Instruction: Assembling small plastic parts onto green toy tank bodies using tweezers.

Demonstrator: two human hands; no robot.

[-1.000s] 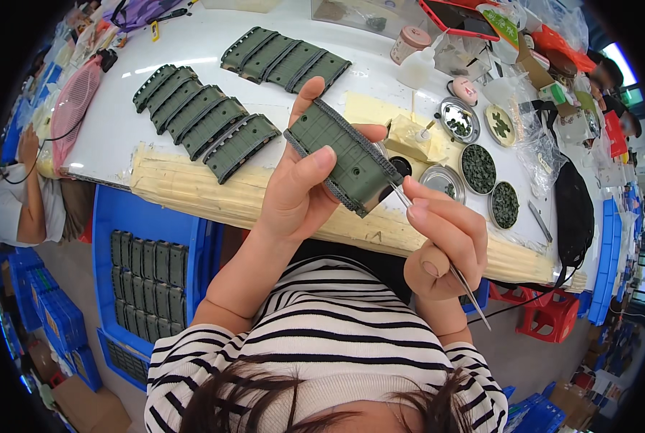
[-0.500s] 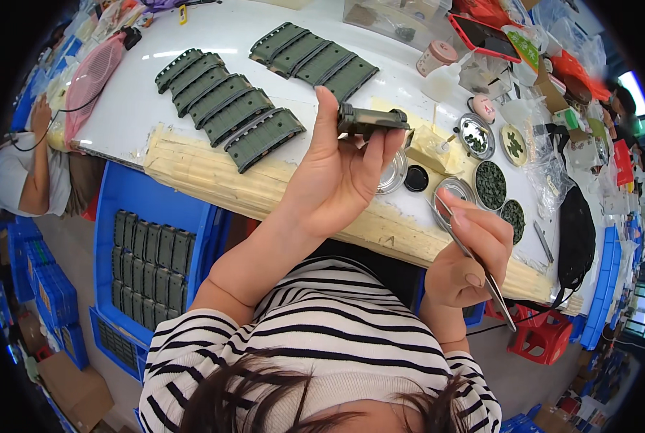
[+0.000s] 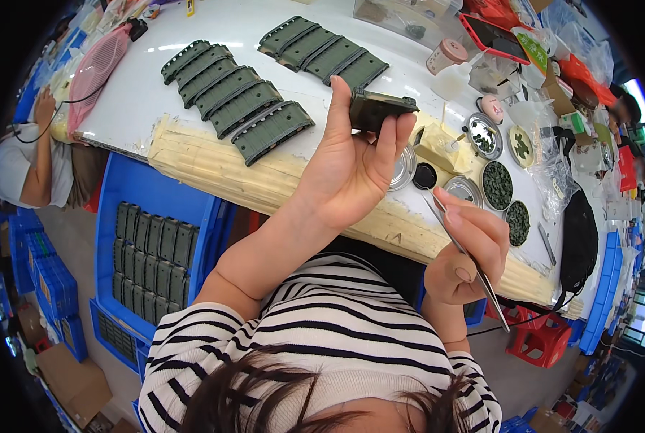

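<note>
My left hand (image 3: 351,177) is raised over the table's front edge, its thumb and fingers closed around a dark green camouflage plastic piece (image 3: 381,108). That piece is seen mostly edge-on, and the fingers cover part of it. My right hand (image 3: 474,249) pinches a pair of metal tweezers (image 3: 490,292), whose tips point up and left, below the black round lid (image 3: 424,176). Nothing can be made out between the tips. Beyond my left hand, similar green ridged pieces lie in one row (image 3: 239,101) and another row (image 3: 329,58).
Round tins of small dark green bits (image 3: 497,189) and a silver dish (image 3: 493,149) stand right of a yellow block (image 3: 432,150). A blue crate (image 3: 149,177) at lower left holds rows of green pieces. A red-edged phone (image 3: 492,40) lies far right; another person (image 3: 37,169) sits at left.
The green piece has turned slightly in my left hand, showing a plainer dark side. My right hand with the tweezers has shifted slightly left. The whole view has moved a little.
</note>
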